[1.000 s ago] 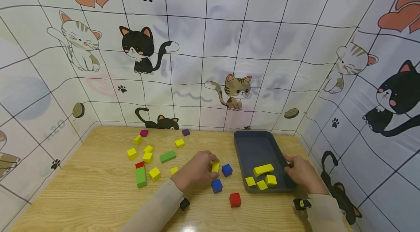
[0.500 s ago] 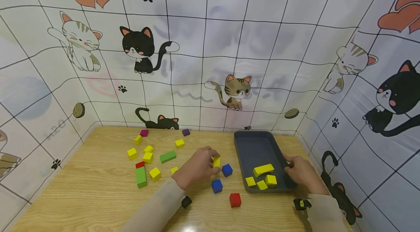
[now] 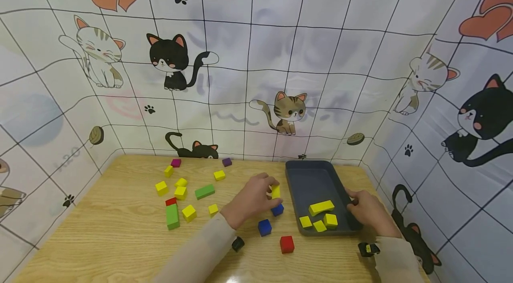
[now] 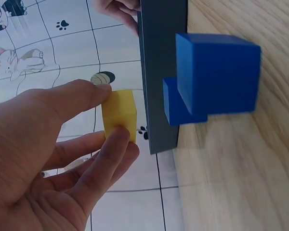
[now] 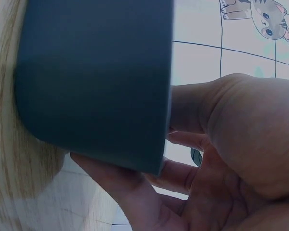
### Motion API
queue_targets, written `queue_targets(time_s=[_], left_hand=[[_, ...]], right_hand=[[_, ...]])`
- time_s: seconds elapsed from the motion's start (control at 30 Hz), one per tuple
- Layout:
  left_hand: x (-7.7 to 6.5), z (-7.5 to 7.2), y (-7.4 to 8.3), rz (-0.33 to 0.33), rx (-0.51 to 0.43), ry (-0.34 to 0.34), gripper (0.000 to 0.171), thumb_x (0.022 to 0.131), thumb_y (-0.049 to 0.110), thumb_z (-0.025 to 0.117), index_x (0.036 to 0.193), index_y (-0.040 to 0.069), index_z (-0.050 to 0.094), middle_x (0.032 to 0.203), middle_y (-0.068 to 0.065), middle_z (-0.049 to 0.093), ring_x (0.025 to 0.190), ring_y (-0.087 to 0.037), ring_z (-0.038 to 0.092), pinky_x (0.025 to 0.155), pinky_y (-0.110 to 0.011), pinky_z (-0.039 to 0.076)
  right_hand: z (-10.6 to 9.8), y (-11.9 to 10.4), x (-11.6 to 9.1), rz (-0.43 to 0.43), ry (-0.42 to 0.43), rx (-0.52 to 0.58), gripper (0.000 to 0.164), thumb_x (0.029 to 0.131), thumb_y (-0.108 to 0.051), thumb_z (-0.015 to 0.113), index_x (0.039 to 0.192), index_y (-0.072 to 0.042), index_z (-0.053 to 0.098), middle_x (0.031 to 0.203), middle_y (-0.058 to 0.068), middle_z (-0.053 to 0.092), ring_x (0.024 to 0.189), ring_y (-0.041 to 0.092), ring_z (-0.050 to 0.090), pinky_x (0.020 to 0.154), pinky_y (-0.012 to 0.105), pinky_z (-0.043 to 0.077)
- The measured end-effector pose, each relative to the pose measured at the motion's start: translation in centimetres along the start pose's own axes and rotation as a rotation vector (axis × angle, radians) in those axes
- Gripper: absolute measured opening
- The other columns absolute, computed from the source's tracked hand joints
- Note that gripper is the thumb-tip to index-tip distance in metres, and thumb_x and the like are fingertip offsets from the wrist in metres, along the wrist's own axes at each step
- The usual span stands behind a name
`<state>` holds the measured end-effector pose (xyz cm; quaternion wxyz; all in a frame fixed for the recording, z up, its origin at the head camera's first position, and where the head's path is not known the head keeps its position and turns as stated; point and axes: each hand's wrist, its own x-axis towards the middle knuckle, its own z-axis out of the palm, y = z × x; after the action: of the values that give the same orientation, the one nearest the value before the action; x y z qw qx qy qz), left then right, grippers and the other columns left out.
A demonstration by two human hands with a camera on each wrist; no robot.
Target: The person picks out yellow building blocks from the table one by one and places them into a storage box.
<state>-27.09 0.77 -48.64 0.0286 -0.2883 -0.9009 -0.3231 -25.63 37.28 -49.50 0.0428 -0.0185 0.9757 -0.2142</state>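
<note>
Between thumb and fingers my left hand [image 3: 253, 197] pinches a yellow block [image 4: 119, 113], held above the table just left of the tray. Below it a blue block [image 3: 277, 210] is partly covered by the hand, and a second blue block [image 3: 265, 228] sits nearer to me. My right hand [image 3: 370, 212] grips the right side wall of the dark grey tray [image 3: 314, 180]; in the right wrist view its fingers wrap the tray wall [image 5: 96, 86]. Inside the tray lie a long yellow block [image 3: 321, 207] and several small yellow blocks [image 3: 330, 220].
A red block [image 3: 287, 244] stands in front of the tray. At the left are several yellow blocks [image 3: 189, 212], two green blocks [image 3: 205, 191] and a small red block [image 3: 171, 201]. Magenta [image 3: 176, 163] and purple [image 3: 227, 162] blocks lie near the back edge, before a cat-print curtain [image 3: 224, 96].
My left hand has lifted the yellow block and carried it right and toward the back, over the farther blue block. My right hand and the tray have stayed put.
</note>
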Motion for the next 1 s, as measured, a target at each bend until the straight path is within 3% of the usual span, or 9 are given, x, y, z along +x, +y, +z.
queue_targets(time_s=[0.33,0.53,0.73,1.0], left_hand=[[1.7,1.3,2.5,0.063,0.042,0.027,0.049,0.088,0.038,0.079,0.125,0.009,0.065,0.115,-0.001,0.058,0.088,-0.007,0.062,0.069,-0.010,0.048],[2.8,2.5,3.8,0.074,0.130,0.023,0.050,0.087,0.041,0.079,0.124,0.011,0.066,0.117,-0.001,0.059,0.087,-0.006,0.055,0.073,-0.012,0.048],[3.5,4.2,4.3,0.072,0.197,0.002,0.050,0.087,0.045,0.078,0.124,0.014,0.065,0.122,0.001,0.059,0.101,-0.009,0.055,0.086,-0.017,0.050],[3.9,5.6,4.5,0.123,0.298,0.000,0.046,0.087,0.044,0.076,0.120,0.013,0.068,0.111,0.004,0.060,0.086,-0.006,0.053,0.077,-0.013,0.048]], right_hand=[[0.1,0.4,0.2,0.002,-0.001,0.002,0.059,0.093,-0.009,0.064,0.148,-0.001,0.044,0.113,0.028,0.065,0.084,0.027,0.064,0.065,0.041,0.053],[0.1,0.4,0.2,0.007,-0.003,0.009,0.059,0.093,-0.009,0.065,0.148,-0.001,0.044,0.113,0.027,0.065,0.080,0.025,0.062,0.063,0.039,0.052],[0.2,0.5,0.3,-0.001,-0.005,0.010,0.060,0.093,-0.009,0.064,0.148,-0.001,0.043,0.112,0.026,0.065,0.079,0.024,0.060,0.062,0.038,0.050],[0.1,0.4,0.2,0.015,-0.009,0.009,0.060,0.093,-0.008,0.064,0.148,0.000,0.043,0.112,0.026,0.065,0.081,0.025,0.061,0.065,0.041,0.053]])
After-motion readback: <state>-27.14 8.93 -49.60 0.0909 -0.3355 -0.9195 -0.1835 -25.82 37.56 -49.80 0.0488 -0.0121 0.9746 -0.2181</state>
